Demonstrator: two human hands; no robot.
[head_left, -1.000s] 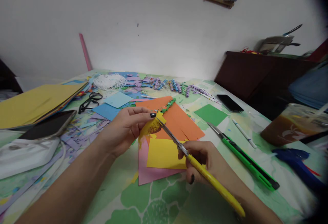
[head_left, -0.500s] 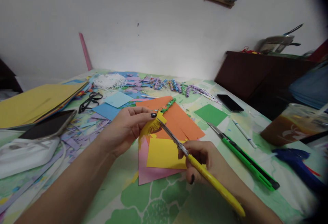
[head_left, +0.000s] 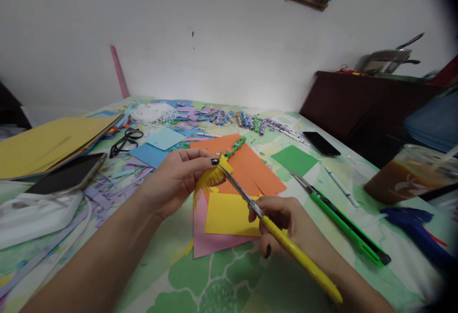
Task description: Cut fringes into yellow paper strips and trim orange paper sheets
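Between the thumb and fingers of my left hand is a strip of yellow paper, cut into fine fringe along its lower edge. My right hand is closed around scissors with yellow handles. Their blade tips meet the yellow strip just right of my left thumb. Beyond the strip a green curled paper piece shows; whether it joins the strip I cannot tell. Beneath my hands lie an orange sheet, a yellow sheet and a pink sheet.
Right of my hands lie a green box cutter, a green paper square, a phone and a blue glue gun near a drink cup. Leftward are glasses, another phone and purple paper scraps.
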